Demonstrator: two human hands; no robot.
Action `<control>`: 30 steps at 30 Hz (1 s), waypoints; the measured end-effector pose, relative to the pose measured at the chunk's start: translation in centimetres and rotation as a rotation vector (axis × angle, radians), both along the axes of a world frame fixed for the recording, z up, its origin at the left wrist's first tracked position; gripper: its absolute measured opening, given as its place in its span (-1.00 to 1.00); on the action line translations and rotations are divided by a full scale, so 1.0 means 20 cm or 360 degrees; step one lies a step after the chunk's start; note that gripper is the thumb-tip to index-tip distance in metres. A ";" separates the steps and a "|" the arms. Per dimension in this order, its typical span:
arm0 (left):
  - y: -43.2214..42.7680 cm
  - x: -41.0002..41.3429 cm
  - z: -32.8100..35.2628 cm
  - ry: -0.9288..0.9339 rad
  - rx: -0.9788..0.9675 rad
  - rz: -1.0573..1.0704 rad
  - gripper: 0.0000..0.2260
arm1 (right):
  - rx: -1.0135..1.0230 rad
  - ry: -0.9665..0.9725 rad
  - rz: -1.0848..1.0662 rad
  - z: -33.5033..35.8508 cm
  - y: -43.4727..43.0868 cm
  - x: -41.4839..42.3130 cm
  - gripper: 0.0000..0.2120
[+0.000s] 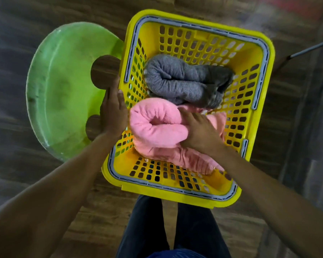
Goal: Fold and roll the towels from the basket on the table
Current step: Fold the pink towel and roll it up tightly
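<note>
Pink towel, gripped by the right hand's curled fingers, should lift straight out of the yellow basket while the flat-fingered left hand steadies its side wall.

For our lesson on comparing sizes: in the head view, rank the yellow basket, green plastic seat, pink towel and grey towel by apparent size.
1. yellow basket
2. green plastic seat
3. pink towel and grey towel: pink looks larger, but it lies nearer the camera, so unranked.
</note>
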State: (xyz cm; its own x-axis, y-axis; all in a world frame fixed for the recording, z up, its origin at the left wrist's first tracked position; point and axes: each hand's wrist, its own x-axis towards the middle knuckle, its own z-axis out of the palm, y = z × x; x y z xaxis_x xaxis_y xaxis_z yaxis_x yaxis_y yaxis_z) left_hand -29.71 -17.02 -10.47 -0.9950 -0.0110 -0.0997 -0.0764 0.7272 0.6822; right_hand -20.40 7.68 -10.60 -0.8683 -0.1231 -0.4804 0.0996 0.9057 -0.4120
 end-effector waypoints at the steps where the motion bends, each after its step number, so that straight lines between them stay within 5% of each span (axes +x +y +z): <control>1: 0.00 0.00 0.00 -0.0012 0.0005 0.0000 -0.60 | 0.0012 0.0043 -0.0023 0.04 0.03 -0.06 0.10; 9: -0.02 0.02 -0.02 -0.0071 0.0007 -0.0011 -0.59 | 0.0322 0.0314 -0.0081 -0.03 0.17 -0.66 -0.05; 17: -0.01 0.03 -0.03 -0.0036 0.0013 -0.0008 -0.60 | 0.0621 -0.0048 -0.0113 -0.24 0.18 -0.73 0.05; 20: -0.02 0.02 -0.03 -0.0036 0.0007 -0.0002 -0.60 | 0.0632 0.0425 -0.0352 -0.14 0.08 -0.54 -0.13; 23: -0.02 0.03 -0.03 -0.0051 -0.0003 0.0023 -0.60 | 0.0212 0.0827 -0.0154 -0.16 -0.07 -0.23 -0.50; 27: -0.02 0.03 -0.05 -0.0035 -0.0004 0.0009 -0.60 | 0.0065 -0.0064 0.0302 -0.42 -0.11 -0.14 -0.43; 30: -0.02 0.03 -0.05 -0.0026 -0.0015 0.0031 -0.60 | 0.0267 -0.0188 0.0414 -0.57 -0.09 -0.22 -0.45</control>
